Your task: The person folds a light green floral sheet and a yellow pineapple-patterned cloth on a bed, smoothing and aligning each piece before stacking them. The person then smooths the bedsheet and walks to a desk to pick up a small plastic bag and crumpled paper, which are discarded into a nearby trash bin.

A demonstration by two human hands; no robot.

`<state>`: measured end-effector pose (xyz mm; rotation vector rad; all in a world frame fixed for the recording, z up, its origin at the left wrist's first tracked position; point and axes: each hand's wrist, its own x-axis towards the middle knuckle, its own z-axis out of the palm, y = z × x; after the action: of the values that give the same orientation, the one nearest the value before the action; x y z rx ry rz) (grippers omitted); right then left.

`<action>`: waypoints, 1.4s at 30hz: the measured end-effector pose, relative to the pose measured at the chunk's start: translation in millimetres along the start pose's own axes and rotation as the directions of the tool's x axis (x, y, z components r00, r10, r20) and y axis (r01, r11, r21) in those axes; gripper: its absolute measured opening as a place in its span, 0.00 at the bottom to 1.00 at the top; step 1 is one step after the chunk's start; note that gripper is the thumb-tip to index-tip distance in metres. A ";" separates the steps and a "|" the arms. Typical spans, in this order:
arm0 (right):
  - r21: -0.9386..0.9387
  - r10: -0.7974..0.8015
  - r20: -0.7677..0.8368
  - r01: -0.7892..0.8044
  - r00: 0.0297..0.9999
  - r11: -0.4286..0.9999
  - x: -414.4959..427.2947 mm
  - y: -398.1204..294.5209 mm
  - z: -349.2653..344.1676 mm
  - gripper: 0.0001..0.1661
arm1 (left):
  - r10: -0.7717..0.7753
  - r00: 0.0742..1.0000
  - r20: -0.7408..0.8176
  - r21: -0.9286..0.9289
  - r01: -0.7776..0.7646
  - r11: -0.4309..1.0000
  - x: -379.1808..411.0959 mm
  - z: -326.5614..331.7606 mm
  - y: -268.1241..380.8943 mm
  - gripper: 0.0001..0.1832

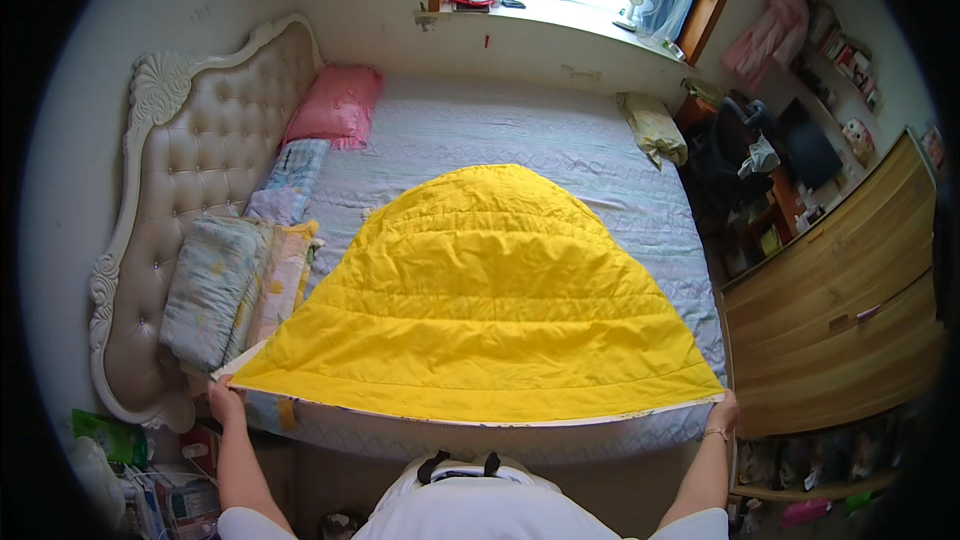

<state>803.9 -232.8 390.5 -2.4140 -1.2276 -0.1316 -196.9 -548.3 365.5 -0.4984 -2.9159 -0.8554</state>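
A yellow quilt [487, 300] with stitched rows spreads out before me, its near edge pulled wide between my hands. My left hand [225, 399] grips its near left corner beside the folded bedding. On the other side, my right hand [723, 414] holds the near right corner, close to the bed's foot end. A pale border runs along the stretched edge. Beneath lies a bed with a light patterned sheet [480, 112], partly hidden by the quilt. The far part of the quilt narrows to a rounded shape over the middle of the mattress.
A tufted headboard [217, 135] stands at left, with a pink pillow [337, 105], folded quilt [217, 289] and blue-white pillow [296, 172] near it. A yellowish pillow [651, 126] lies far right. A wooden cabinet [832, 300] and office chair [739, 142] stand at right.
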 end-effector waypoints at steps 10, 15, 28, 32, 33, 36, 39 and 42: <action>0.655 0.394 0.651 -0.743 0.648 0.139 -95.4 25.0 81.3 0.18 | -0.426 0.634 0.645 -0.717 0.695 -0.049 -65.2 113.7 -68.6 0.14; 0.750 0.201 0.650 -0.661 0.733 -0.014 -106.2 -26.5 101.5 0.23 | -0.462 0.836 0.296 -0.754 0.501 0.425 -89.1 153.3 -10.9 0.17; 0.940 -0.783 0.041 0.242 0.621 0.241 -316.4 -368.3 -18.0 0.23 | 0.450 0.584 0.675 -0.737 0.514 0.438 -314.8 97.0 349.3 0.26; 0.932 -0.664 0.285 -0.037 0.691 0.361 -320.1 -383.3 -23.0 0.12 | 0.465 0.678 0.569 -0.820 0.424 0.384 -306.9 95.1 347.1 0.09; 0.945 -0.698 0.271 -0.045 0.663 0.325 -320.1 -383.5 -20.8 0.12 | 0.495 0.695 0.522 -0.847 0.352 0.399 -305.5 95.5 344.9 0.08; 0.952 -0.712 0.272 -0.073 0.647 0.297 -321.4 -381.9 -13.2 0.10 | 0.499 0.733 0.462 -0.844 0.191 0.502 -304.1 92.0 339.2 0.05; 0.943 -0.701 0.299 -0.090 0.648 0.319 -327.4 -382.0 -11.6 0.08 | 0.539 0.765 0.353 -0.841 0.007 0.541 -305.3 80.6 337.6 0.06; 0.944 -0.703 0.309 -0.118 0.641 0.307 -331.1 -384.3 -15.0 0.08 | 0.584 0.761 0.282 -0.821 -0.124 0.558 -303.7 67.0 338.7 0.10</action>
<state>301.9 -288.2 440.8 -1.0682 -1.4776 1.2069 202.0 -331.4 438.4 -1.5887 -2.4391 -2.1702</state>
